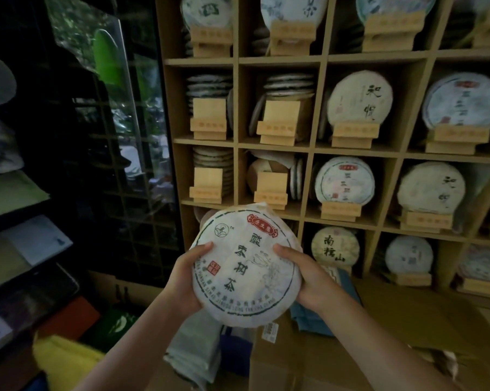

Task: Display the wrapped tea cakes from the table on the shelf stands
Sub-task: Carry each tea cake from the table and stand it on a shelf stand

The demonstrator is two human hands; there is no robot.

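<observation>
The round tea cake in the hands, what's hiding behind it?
Behind the tea cake, held by the left hand and right hand, is a shelf compartment. What's inside is covered.

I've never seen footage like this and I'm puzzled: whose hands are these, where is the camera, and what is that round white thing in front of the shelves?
There is no machine here. A person wears a wide-angle camera on the head, so the single picture looks forward and down at their own two bare hands. The left hand and the right hand grip opposite edges of a wrapped tea cake, a paper-wrapped disc printed with Chinese characters. Behind it stands a wooden shelf of square compartments. Most hold tea cakes upright on small wooden stands; four at the left hold empty stands with stacked cakes behind. Cardboard boxes lie below.
</observation>
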